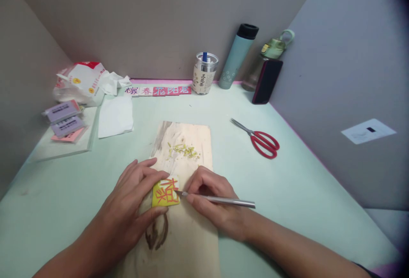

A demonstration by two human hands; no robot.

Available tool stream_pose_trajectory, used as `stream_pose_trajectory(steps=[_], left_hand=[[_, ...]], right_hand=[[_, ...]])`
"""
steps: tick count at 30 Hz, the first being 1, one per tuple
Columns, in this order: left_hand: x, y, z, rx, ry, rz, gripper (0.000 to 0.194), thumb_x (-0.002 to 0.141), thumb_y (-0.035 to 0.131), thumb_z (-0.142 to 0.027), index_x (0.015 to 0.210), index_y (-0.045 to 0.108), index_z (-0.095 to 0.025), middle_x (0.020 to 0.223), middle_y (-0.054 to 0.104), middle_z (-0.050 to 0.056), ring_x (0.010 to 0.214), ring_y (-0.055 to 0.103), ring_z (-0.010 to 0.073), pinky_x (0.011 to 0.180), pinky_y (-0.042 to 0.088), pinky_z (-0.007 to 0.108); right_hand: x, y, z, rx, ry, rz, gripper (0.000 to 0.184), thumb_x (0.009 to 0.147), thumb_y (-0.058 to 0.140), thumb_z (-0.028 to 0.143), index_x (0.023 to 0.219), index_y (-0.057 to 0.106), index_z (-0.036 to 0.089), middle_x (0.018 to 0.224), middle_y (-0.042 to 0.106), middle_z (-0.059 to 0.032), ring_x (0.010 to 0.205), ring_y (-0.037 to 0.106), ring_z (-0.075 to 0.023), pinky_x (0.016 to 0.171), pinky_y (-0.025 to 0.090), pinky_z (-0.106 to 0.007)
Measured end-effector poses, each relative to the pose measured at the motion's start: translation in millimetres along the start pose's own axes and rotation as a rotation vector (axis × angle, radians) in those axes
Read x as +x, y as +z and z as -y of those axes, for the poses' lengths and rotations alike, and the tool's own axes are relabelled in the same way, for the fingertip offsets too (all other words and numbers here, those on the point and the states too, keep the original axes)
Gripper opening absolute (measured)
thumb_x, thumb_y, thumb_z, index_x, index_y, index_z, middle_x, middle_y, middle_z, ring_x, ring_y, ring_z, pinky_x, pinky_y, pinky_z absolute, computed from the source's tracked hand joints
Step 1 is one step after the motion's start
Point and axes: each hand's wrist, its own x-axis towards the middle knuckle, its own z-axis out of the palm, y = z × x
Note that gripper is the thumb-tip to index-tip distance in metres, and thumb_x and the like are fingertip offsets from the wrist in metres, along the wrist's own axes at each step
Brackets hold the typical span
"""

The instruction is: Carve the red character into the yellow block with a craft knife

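A yellow carving block (165, 191) with a red character on it lies on the wooden board (194, 235). Its upper right part is white where the yellow layer is cut away. My left hand (137, 192) grips the block along its left side, thumb at the lower edge and fingers at the upper. In my right hand (217, 197) is a silver craft knife (228, 201), held like a pen. The blade tip touches or nearly touches the block's right side. Yellow-green shavings (184, 150) are scattered on the board above the block.
Red-handled scissors (264, 143) lie right of the board. At the back stand a plastic cup (205, 75), a thermos (239, 56), a green bottle (271, 50) and a phone (267, 82). Finished character blocks (159, 91), tissue (115, 116) and packets (67, 124) lie left.
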Motion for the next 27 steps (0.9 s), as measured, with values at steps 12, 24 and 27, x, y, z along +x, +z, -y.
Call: stream_pose_trajectory(steps=[12, 24, 27], left_hand=[[-0.7, -0.3, 0.8, 0.006, -0.006, 0.010, 0.038, 0.097, 0.058, -0.037, 0.134, 0.052, -0.031, 0.127, 0.059, 0.007, 0.143, 0.039, 0.0340, 0.121, 0.028, 0.062], [-0.1, -0.5, -3.2, -0.017, -0.010, -0.027, 0.037, 0.096, 0.059, -0.036, 0.132, 0.053, -0.030, 0.124, 0.060, 0.008, 0.140, 0.042, 0.0340, 0.121, 0.028, 0.059], [0.2, 0.1, -4.1, -0.018, -0.011, -0.040, 0.036, 0.096, 0.059, -0.037, 0.131, 0.054, -0.030, 0.124, 0.061, 0.007, 0.140, 0.043, 0.0342, 0.121, 0.028, 0.058]], right_hand=[[1.4, 0.4, -1.2, -0.014, -0.028, 0.023, 0.012, 0.088, 0.060, 0.022, 0.077, 0.056, 0.020, 0.081, 0.060, -0.0033, 0.073, 0.055, -0.0168, 0.066, 0.043, -0.030], [0.0, -3.0, -2.5, -0.048, -0.109, 0.057, 0.014, 0.090, 0.060, 0.020, 0.077, 0.054, 0.021, 0.082, 0.061, -0.0030, 0.076, 0.056, -0.0174, 0.068, 0.046, -0.030], [-0.7, -2.9, -1.3, -0.037, -0.075, 0.025, 0.014, 0.089, 0.059, 0.021, 0.077, 0.053, 0.021, 0.082, 0.061, -0.0034, 0.074, 0.056, -0.0173, 0.065, 0.045, -0.030]])
